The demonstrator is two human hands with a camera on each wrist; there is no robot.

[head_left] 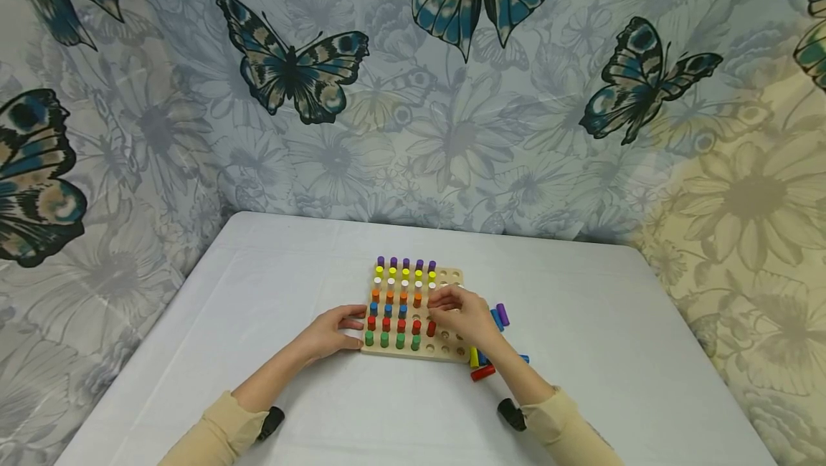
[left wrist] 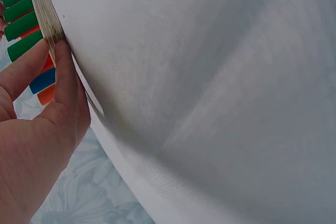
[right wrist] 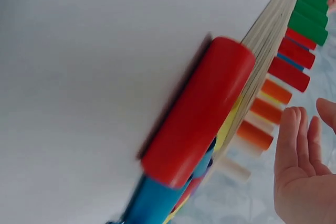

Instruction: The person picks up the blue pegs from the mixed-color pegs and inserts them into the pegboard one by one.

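Observation:
A wooden pegboard point(head_left: 416, 353) holds rows of coloured pegs: purple, yellow, white, orange, blue, red and green. My left hand point(head_left: 328, 333) is at its left side, fingertips touching the edge near the front corner; in the left wrist view the fingers point(left wrist: 64, 85) lie fairly straight against the wood beside a green peg point(left wrist: 23, 46). Above the board's right half is my right hand point(head_left: 466, 314), close to the red peg point(head_left: 431, 328). The right wrist view shows its fingers point(right wrist: 287, 140) extended, thumb apart, with no peg visible between them.
Loose pegs lie right of the board: a red peg point(head_left: 482, 373), a yellow peg point(head_left: 474, 357), a purple peg point(head_left: 502, 314) and several blue ones, partly hidden by the right forearm. A white cloth point(head_left: 310, 265) covers the table, with a butterfly-patterned curtain point(head_left: 464, 150) behind.

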